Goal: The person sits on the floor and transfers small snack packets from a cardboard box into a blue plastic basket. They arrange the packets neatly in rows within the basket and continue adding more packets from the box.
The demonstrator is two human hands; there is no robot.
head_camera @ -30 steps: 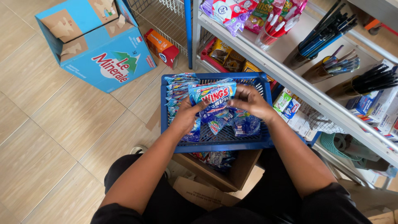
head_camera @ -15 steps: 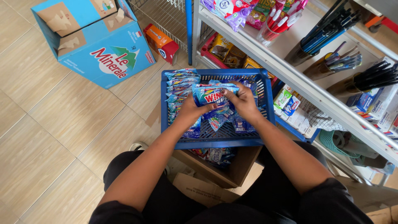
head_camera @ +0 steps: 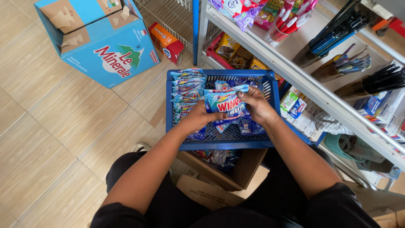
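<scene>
Your left hand and right hand clamp one blue sachet pack above the blue basket — mid-stacking, it seems; next, the upright row of sachets likely wants a careful, snug fit.

I count two hands, my left hand and my right hand, sharing one sachet pack. There is one blue basket, one open brown carton near me, one blue box far left, one orange box, and three pen holders on the right shelf. The sachets stacked at the basket's left are too many to count.
</scene>
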